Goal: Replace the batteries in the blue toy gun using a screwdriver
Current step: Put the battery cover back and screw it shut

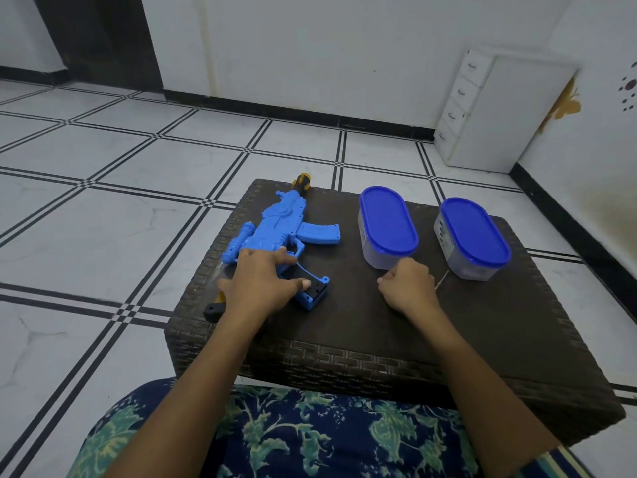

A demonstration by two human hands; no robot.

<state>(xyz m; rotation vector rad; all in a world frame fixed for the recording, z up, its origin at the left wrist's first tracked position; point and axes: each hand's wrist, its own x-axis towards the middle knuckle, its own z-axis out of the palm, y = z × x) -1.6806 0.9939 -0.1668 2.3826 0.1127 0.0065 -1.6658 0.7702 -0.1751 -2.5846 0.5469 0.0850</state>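
A blue toy gun (275, 222) lies flat on the left side of a dark woven surface (362, 322), with its barrel pointing to the far edge and its handle turned toward the near right. The person's left hand (262, 281) rests on the gun's near half. The fingers are laid out fairly straight across the body and the thumb touches the black end of the handle, so the grip is loose and open rather than clasped.

The right hand (408, 288) sits on the surface near the middle with its fingers curled in. A thin pale sliver (442, 280) shows just beside it, but I cannot tell whether the grip is closed on it.

Two clear tubs with blue lids stand on the far right of the surface, the left tub (387, 225) just beyond the right hand and the right tub (474, 236) a little apart from it. A yellow-and-black piece (301, 181) shows at the gun's far tip.
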